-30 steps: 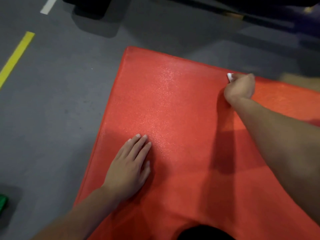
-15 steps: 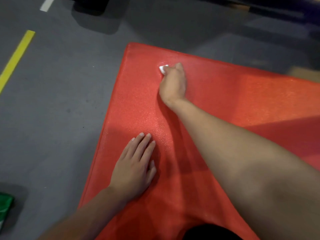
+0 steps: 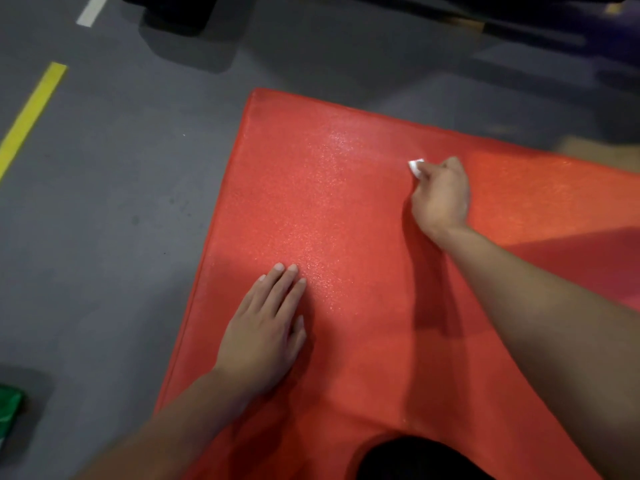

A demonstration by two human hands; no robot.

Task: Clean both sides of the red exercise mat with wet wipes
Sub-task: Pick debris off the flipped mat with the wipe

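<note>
Fingers of the left hand (image 3: 258,336) lie straight and close together, flat on the red exercise mat (image 3: 346,237), with the palm pressed down near the mat's left edge and the thumb tucked along the side of the hand. Curled fingers of the right hand (image 3: 441,195) are bunched round a small white wet wipe (image 3: 415,168), of which only a crumpled corner pokes out past the knuckles; the wipe touches the mat's surface in its upper middle part, below the far edge. Both forearms reach in from the bottom of the head view, the right one crossing the mat diagonally from the lower right corner and casting a dark shadow on the red surface beneath it. Between the two hands the mat shows a speckled, shiny patch. The mat lies flat on a grey floor (image 3: 104,237), its near left corner angled toward the person and its right side running out of view. A yellow line (image 3: 31,116) is painted on the floor well to the left of the mat, and a short white line (image 3: 91,10) sits at the top left. A green packet (image 3: 8,410) rests on the floor at the lower left edge, apart from the mat; its details are too cut off to read.
</note>
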